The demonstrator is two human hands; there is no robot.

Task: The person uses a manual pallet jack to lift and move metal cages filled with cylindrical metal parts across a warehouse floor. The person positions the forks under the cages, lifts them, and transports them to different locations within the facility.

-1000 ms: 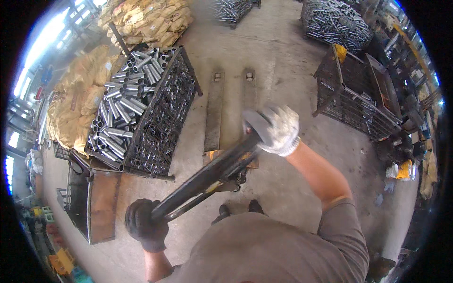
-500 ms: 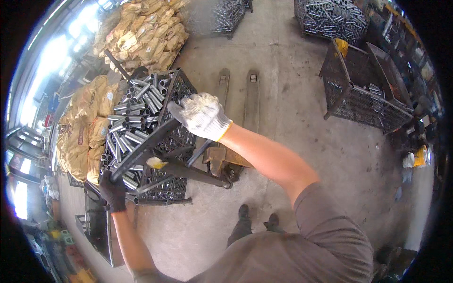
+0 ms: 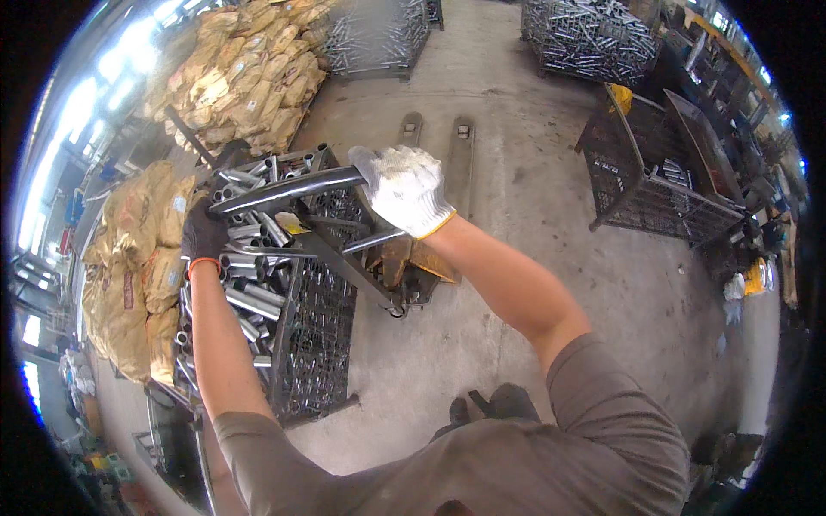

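Together, the dark-gloved left hand and white-gloved right hand grasped the black handle at opposite ends, so it spanned between them; near the left grip lay metal tubes, beyond the right, pallet-truck forks.

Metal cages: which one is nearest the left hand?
The pipe-filled cage, seen directly behind the black handle in the left hand; the others stand farther off.

Factory workshop: bulging tan sacks and a dark wire-mesh crate of silvery metal tubes line the left edge of the grey concrete floor.
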